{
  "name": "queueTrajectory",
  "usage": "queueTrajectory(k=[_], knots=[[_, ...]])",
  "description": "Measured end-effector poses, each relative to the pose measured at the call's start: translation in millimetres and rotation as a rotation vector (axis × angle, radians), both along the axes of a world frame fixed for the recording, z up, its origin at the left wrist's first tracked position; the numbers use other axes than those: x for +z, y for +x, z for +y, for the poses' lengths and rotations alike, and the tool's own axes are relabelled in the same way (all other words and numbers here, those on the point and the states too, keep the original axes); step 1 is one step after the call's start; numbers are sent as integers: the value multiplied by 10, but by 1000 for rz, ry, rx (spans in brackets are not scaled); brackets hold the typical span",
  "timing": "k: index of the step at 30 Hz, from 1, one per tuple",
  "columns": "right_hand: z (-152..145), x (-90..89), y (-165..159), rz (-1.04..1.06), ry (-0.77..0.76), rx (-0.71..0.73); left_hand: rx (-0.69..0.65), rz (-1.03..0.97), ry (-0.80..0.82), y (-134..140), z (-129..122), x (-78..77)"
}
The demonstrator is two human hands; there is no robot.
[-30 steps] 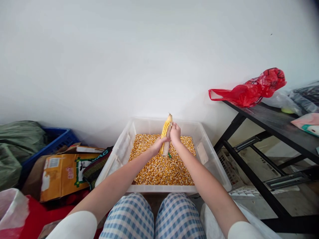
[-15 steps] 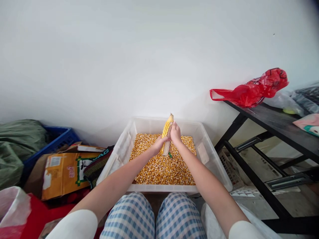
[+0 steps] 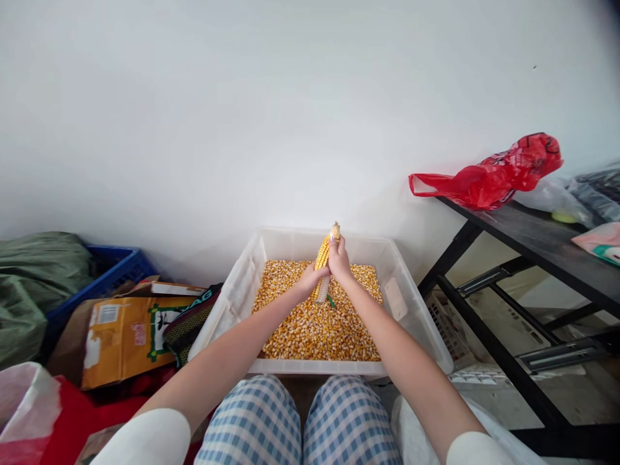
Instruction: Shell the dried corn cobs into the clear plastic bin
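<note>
An ear of corn (image 3: 322, 255) is held above the kernels in the tub, tilted with its tip away from the person and a little to the right; yellow rows show on its left side, and its near end is partly pale and bare; the left hand (image 3: 310, 279) has its fingers closed round the lower part; the right hand (image 3: 340, 259) is closed on the upper part, its thumb pressed near the tip; a small green thing (image 3: 330, 300) shows just beside the near end, too small to make out; loose kernels (image 3: 310, 339) cover the bottom of the clear plastic tub (image 3: 314, 367); left of the tub lies a cardboard box (image 3: 126, 342), near a blue crate (image 3: 119, 266); to the right, a red bag (image 3: 504, 177) rests on a black table (image 3: 547, 236).
</note>
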State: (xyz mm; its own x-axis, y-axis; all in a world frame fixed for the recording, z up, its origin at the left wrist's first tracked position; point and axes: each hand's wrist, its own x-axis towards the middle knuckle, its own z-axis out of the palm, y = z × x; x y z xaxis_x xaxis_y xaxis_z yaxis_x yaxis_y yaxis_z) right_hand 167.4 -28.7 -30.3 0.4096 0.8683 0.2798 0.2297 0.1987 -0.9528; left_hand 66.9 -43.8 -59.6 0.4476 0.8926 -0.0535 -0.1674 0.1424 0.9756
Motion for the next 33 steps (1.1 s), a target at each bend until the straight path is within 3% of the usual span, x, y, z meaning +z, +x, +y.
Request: queueTrajectory(k=[5, 12, 19, 24, 29, 33], knots=[[19, -33, -52, 138, 40, -40, -64, -6, -48, -9, -8, 24], [35, 97, 7, 449, -5, 231, -66, 37, -21, 6, -34, 85], [-12, 157, 40, 466, 10, 386, -143, -28, -136, -49, -32, 135], [-11, 186, 25, 456, -21, 402, -137, -41, -146, -35, -20, 153], [-57, 212, 103, 438, 0, 538, -168, -47, -142, -65, -20, 157], [-80, 235, 192, 386, -23, 606, -238, -72, -235, -125, -14, 217]])
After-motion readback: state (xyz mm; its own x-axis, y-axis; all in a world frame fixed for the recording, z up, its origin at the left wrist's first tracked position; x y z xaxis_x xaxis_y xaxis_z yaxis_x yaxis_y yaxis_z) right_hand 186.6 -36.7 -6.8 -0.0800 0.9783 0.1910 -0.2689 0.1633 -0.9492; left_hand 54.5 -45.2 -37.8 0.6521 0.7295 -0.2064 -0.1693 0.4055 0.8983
